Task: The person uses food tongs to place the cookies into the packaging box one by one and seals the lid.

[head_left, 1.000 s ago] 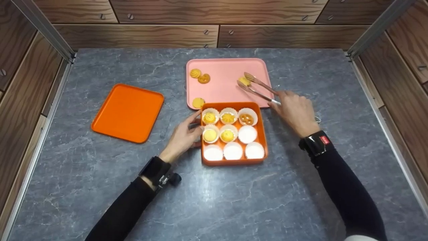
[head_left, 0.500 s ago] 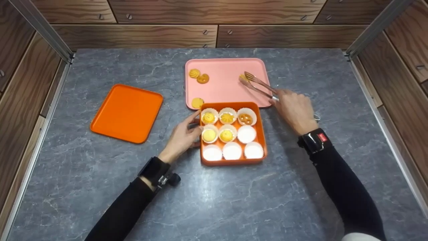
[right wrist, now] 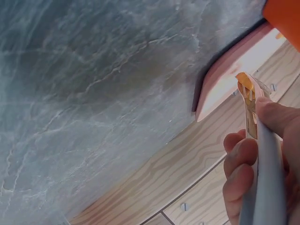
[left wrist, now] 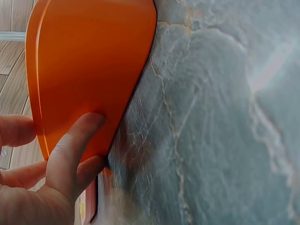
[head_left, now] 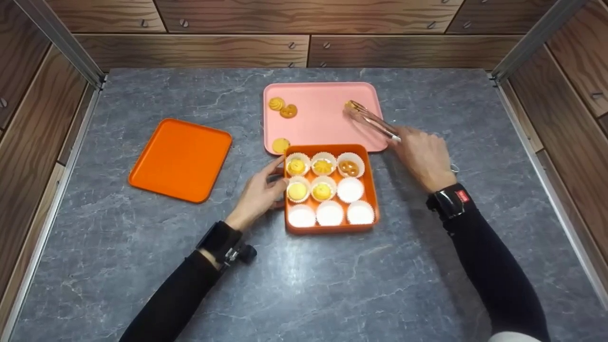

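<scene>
In the head view, my left hand lies against the left wall of an orange box filled with white paper cups. The left wrist view has its fingers touching the smooth orange outer wall. Cookies sit in several of the cups, one a pretzel-shaped cookie. My right hand grips metal tongs by the handles, reaching over the right side of a pink tray. The tongs' tips have a yellow cookie between them, partly covered by the tips.
On the tray's left lie a swirled cookie, a pretzel-shaped one and a round yellow cookie beside the box corner. A square orange tray or lid is on the grey table at left. Wood-patterned panels border the table.
The tongs' tips have come together on the yellow cookie at the tray's right side. My left hand and the box have stayed in place.
</scene>
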Demonstrator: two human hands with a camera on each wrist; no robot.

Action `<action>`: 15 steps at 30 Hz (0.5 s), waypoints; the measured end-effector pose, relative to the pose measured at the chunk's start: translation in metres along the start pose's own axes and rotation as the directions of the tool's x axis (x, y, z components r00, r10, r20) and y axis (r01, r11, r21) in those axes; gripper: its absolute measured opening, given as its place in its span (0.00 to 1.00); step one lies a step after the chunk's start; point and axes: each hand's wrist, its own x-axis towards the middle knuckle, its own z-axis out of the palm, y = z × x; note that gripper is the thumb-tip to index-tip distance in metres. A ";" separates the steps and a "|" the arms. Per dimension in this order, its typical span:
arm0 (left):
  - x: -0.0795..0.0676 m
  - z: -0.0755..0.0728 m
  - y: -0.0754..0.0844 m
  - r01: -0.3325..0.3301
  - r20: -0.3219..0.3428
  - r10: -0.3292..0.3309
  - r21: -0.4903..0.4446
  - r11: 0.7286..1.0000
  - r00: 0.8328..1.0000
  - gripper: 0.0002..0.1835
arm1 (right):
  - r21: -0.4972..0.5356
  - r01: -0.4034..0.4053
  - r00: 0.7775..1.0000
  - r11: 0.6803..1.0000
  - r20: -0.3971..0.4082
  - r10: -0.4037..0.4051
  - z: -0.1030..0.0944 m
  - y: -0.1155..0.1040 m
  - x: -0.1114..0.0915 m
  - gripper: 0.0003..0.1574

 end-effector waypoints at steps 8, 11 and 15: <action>0.000 0.001 0.000 -0.020 -0.010 0.020 0.033 0.999 1.000 0.36 | 0.180 0.003 1.000 0.984 0.026 -0.008 -0.026 0.005 -0.017 0.24; 0.000 0.001 0.000 -0.023 -0.010 0.023 0.037 0.999 1.000 0.36 | 0.245 0.000 0.999 0.969 0.048 -0.012 -0.036 0.008 -0.026 0.24; 0.000 0.001 0.000 -0.015 -0.016 0.016 0.036 0.999 1.000 0.36 | 0.297 0.024 0.999 0.955 0.037 -0.037 -0.047 0.012 -0.039 0.23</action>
